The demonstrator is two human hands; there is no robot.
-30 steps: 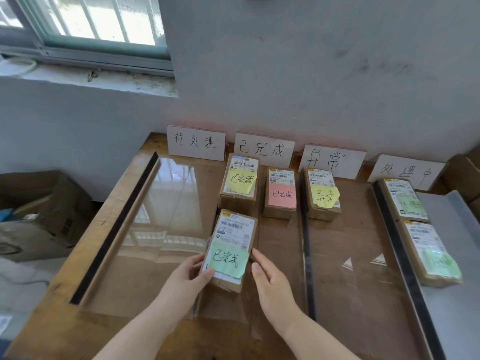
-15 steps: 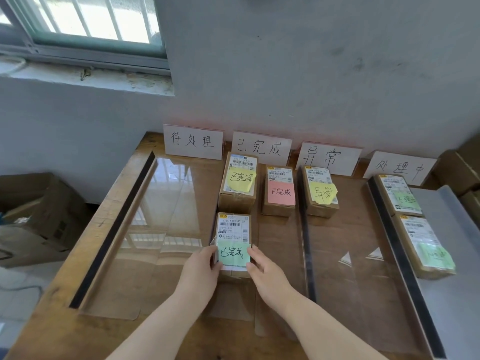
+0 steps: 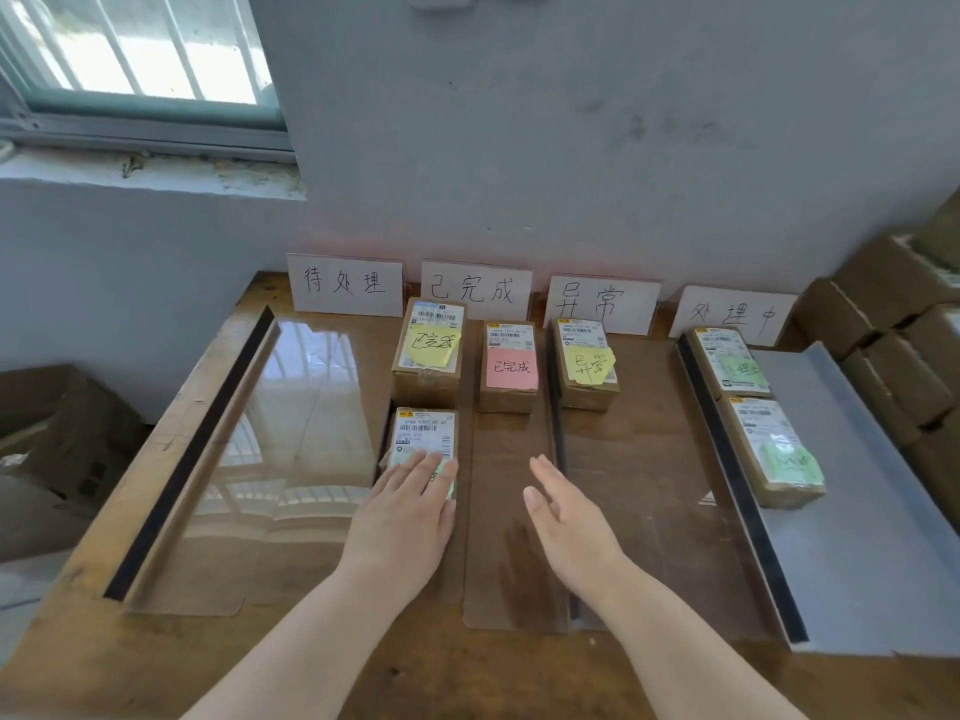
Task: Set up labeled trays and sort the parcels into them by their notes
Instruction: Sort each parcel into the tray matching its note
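Four clear trays lie side by side on the wooden table [image 3: 78, 641], each behind a white label card [image 3: 345, 283]. My left hand [image 3: 405, 511] rests flat, fingers straight, on the green note of a parcel [image 3: 425, 433] in the second tray. Behind it stand a parcel with a yellow note [image 3: 428, 350] and one with a pink note [image 3: 509, 363]. The third tray holds a yellow-noted parcel [image 3: 584, 363]. Two green-noted parcels [image 3: 774, 449] lie in the right tray [image 3: 857, 563]. My right hand [image 3: 566, 517] hovers open, holding nothing.
The leftmost tray [image 3: 260, 459] holds no parcels. Cardboard boxes [image 3: 893, 345] are stacked at the right edge; another box [image 3: 52, 433] sits on the floor at left. A wall and a window are behind the table.
Both hands held the green-noted parcel by its sides and set it down in the second tray. Now my right hand has let go and moved right; my left lies flat on top.
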